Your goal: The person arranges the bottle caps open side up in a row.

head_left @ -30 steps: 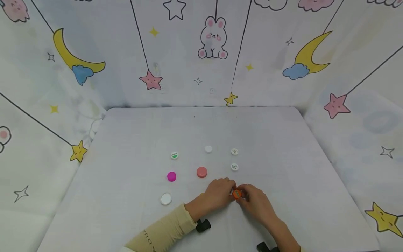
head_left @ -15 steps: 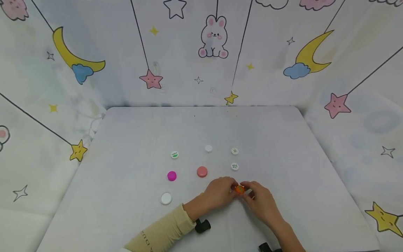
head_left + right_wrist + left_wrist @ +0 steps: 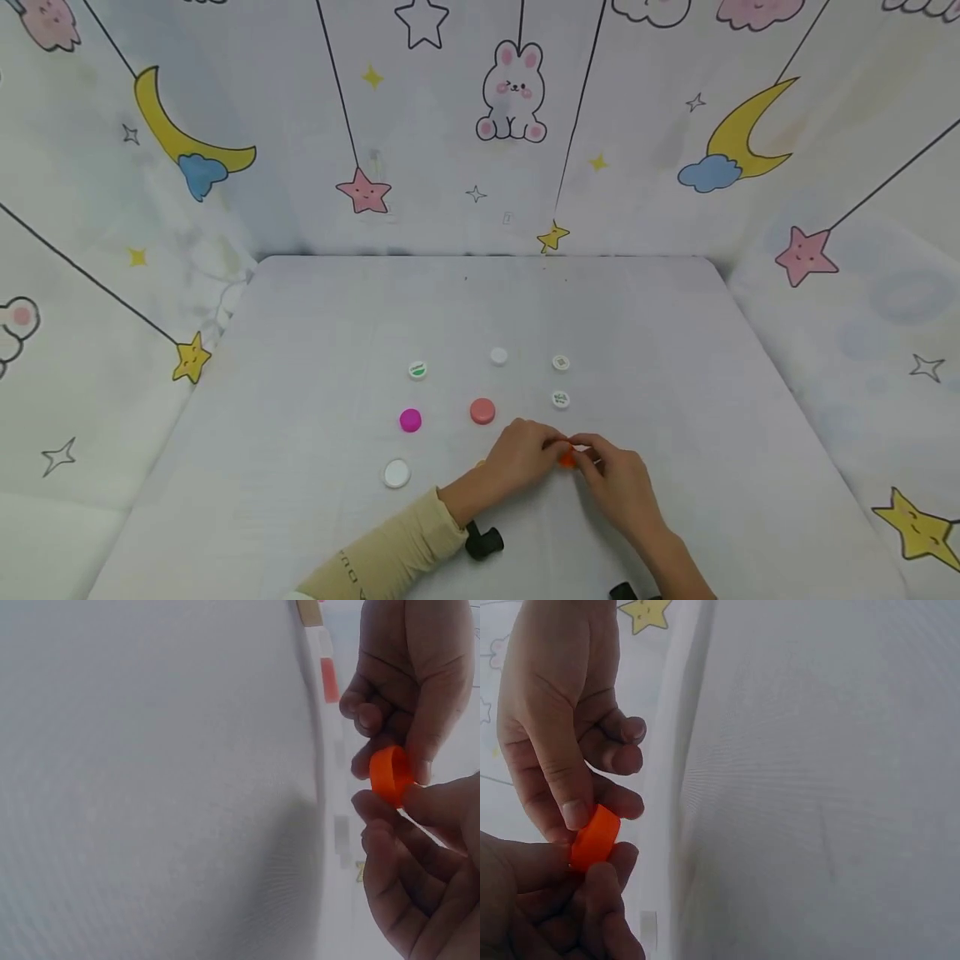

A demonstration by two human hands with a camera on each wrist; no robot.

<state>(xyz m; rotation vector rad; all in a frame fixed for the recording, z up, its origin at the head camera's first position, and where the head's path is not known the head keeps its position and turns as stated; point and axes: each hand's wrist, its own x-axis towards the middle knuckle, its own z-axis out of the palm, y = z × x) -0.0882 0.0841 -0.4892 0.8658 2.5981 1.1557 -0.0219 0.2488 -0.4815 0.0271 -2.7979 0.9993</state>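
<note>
In the head view, my left hand and right hand meet over the table's front half. Between them is an orange bottle cap, pinched from both sides by thumbs and fingers. The left wrist view shows the cap on edge, its side wall turned to the camera. Its hollow inside is visible in the right wrist view, where the cap sits between both sets of fingertips. Fingers cover most of it in the head view.
Around lie a magenta cap, a coral cap, a green-printed white cap and several other white caps. A yellowish cap is mostly hidden behind my left wrist. Black wrist gear hangs by the left sleeve. Patterned cloth walls surround the table.
The orange cap has tipped in my fingers, so its printed top no longer faces the head camera. Both hands moved slightly up and drew closer together. The other caps stay put.
</note>
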